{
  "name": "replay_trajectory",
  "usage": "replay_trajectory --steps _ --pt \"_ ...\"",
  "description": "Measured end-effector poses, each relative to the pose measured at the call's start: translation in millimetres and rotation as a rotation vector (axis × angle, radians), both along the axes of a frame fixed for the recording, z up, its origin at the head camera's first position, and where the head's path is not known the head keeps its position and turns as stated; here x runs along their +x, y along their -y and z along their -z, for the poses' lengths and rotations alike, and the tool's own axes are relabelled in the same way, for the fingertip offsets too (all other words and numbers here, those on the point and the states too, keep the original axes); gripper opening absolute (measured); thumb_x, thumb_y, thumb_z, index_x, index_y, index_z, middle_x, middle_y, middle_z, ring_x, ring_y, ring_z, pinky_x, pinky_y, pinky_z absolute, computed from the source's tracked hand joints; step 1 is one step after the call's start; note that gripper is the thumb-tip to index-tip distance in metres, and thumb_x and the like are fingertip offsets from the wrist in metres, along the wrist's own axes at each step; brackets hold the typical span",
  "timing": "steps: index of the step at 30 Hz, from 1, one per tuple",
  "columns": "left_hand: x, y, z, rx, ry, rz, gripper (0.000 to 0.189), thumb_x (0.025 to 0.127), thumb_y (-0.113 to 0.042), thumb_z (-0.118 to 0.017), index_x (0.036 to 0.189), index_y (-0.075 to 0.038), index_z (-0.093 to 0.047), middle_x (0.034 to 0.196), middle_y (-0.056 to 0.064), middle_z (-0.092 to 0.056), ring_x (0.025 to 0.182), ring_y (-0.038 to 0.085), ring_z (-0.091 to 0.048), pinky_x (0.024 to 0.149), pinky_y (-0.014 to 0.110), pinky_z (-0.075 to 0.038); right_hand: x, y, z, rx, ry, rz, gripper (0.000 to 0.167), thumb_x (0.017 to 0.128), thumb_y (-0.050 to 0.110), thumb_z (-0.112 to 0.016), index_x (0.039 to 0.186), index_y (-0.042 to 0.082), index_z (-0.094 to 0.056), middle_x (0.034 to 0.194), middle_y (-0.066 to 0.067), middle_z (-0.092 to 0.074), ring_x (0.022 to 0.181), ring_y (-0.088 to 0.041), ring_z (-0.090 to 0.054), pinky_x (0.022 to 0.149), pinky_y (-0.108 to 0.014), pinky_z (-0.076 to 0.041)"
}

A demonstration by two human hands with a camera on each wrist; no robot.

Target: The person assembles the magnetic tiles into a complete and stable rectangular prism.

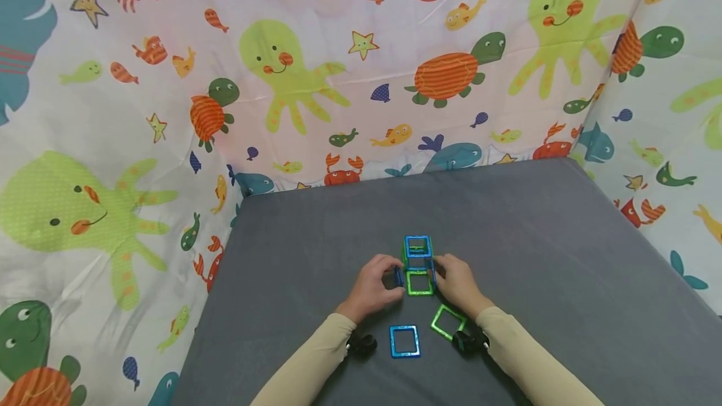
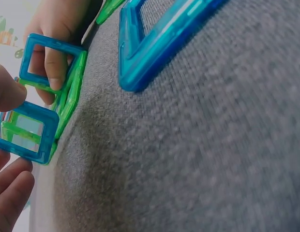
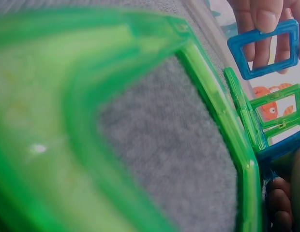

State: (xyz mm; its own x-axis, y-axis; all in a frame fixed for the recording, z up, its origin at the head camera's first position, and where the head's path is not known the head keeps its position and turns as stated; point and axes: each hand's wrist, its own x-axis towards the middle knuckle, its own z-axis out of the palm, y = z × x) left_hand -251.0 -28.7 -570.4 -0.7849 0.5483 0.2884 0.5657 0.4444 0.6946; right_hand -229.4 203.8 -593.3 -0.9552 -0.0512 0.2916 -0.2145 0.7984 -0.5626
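left sleeve (image 1: pixel 307 362): plain cream | right sleeve (image 1: pixel 536 356): matching cream | left wrist camera (image 1: pixel 363 346): black, rounded | right wrist camera (image 1: pixel 467 343): black

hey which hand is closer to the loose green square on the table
Right: the right hand is just beyond the loose green square; the left hand is farther off, beyond it and to its left.

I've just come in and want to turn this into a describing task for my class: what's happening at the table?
A person is handling a small structure of blue and green square frames on a dark grey surface. The left hand holds a blue square just off the structure's left side, not yet joined. The right hand holds another blue square at its right side. Nearer the person lie a loose blue frame and a loose green frame.
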Motion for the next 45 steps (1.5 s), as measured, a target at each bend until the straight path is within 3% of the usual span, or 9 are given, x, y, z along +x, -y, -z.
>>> replay_trajectory --steps 7,18,32,45 --pt "-0.7 -5.2 3.5 0.022 -0.005 0.021 0.04 0.08 -0.007 -0.079 0.118 -0.007 -0.067 0.12 0.01 -0.063 0.108 0.026 -0.066 0.095 0.036 -0.058 -0.3 1 -0.6 -0.001 0.005 0.003 0.02 0.091 0.011 -0.075 0.108 0.001 -0.074 0.08 -0.005 -0.062 0.068 -0.013 -0.05 0.064 -0.034 -0.043" --pt "1.2 -10.3 2.8 0.008 -0.046 0.005 0.038 0.08 -0.007 -0.079 0.116 -0.009 -0.067 0.119 0.008 -0.065 0.105 0.018 -0.068 0.093 0.029 -0.057 -1.9 0 -0.5 0.002 0.004 0.01 0.024 0.091 0.011 -0.075 0.111 -0.001 -0.073 0.081 -0.006 -0.063 0.068 -0.013 -0.053 0.063 -0.034 -0.045" --pt "0.6 -11.1 6.8 0.008 -0.064 0.009 0.039 0.081 -0.007 -0.078 0.118 -0.01 -0.066 0.121 0.007 -0.064 0.105 0.017 -0.068 0.094 0.029 -0.057 -1.1 1 -2.2 -0.005 0.004 0.015 0.026 0.091 0.011 -0.075 0.113 -0.002 -0.073 0.082 -0.007 -0.063 0.069 -0.014 -0.053 0.064 -0.034 -0.046" --pt "5.7 -11.5 6.9 -0.043 -0.017 0.007 0.039 0.087 -0.011 -0.078 0.124 -0.01 -0.068 0.129 0.009 -0.063 0.11 0.021 -0.069 0.097 0.029 -0.056 0.6 0 0.5 -0.011 0.004 0.007 0.022 0.091 0.011 -0.075 0.109 0.0 -0.073 0.08 -0.005 -0.061 0.067 -0.012 -0.05 0.062 -0.032 -0.043"
